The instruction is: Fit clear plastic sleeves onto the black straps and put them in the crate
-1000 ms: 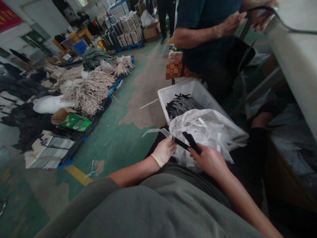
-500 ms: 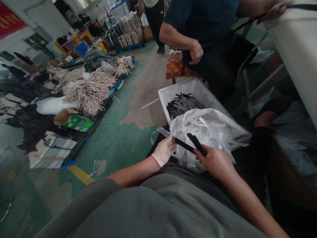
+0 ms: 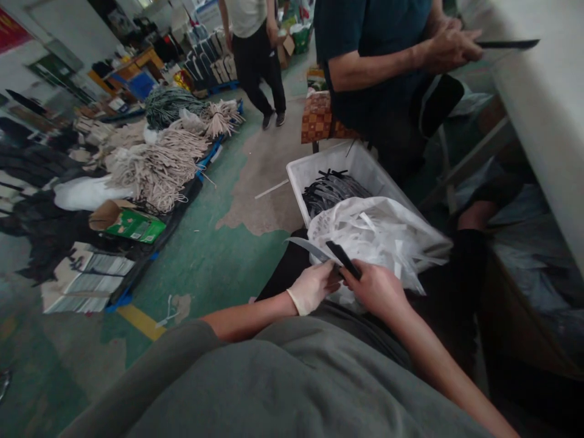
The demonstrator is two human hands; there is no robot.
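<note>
Black strip (image 3: pixel 343 260) juts from the closed fingers of the right hand (image 3: pixel 379 289); whether it is one piece or several is hard to tell. Beside it, the left hand (image 3: pixel 314 287), in a pale glove, pinches a whitish, see-through strip (image 3: pixel 306 244) whose free end curves away to the left. Both hands meet over the lap, their fingertips so close that any contact is unclear. Just beyond them, a white bag (image 3: pixel 326 224) full of pale strips (image 3: pixel 365 238) covers the near end of a white bin (image 3: pixel 362 159), and dark strips (image 3: pixel 332 192) lie heaped farther inside. At right, a co-worker's hands (image 3: pixel 449 50) grip another dark strip (image 3: pixel 513 44) beside the tabletop (image 3: pixel 542 103).
</note>
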